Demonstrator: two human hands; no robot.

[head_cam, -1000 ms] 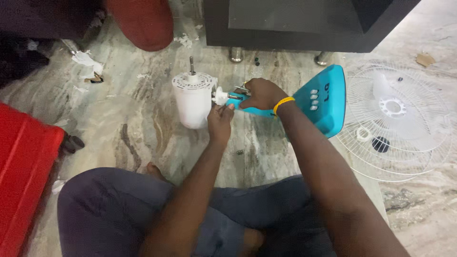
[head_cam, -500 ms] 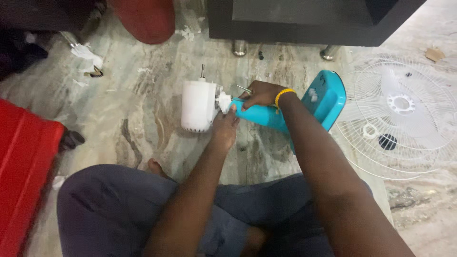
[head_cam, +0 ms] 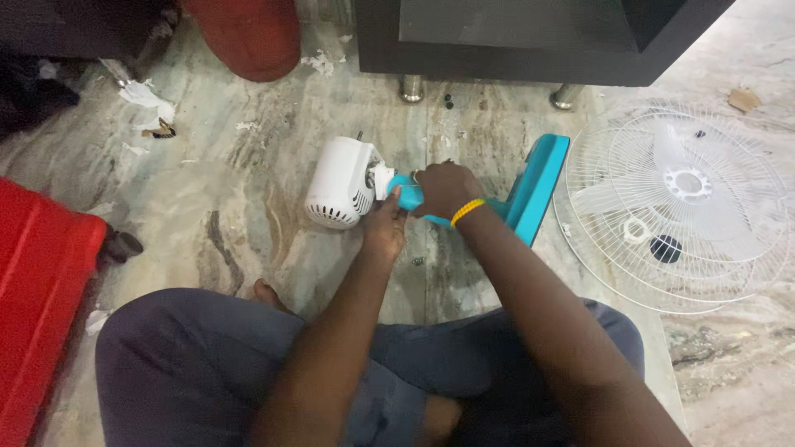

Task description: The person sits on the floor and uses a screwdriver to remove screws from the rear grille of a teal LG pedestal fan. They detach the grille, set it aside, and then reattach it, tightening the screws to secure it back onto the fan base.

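Seated person's left hand (head_cam: 386, 228) and right hand (head_cam: 445, 189) both grip the teal fan stand (head_cam: 530, 192), white motor housing (head_cam: 339, 184) at nine o'clock, grille (head_cam: 671, 207) at three.

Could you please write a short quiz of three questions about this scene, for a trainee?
1. True or false: the white plastic fan motor housing lies on its side on the marble floor.
2. Which hand grips the teal plastic fan stand? A) left hand B) right hand C) neither
3. Fill in: the white wire fan grille lies on the ____ side of the picture.

Key
1. True.
2. B: the right hand, with a yellow wristband, wraps around the stand's neck; the left hand touches beside it.
3. Right.
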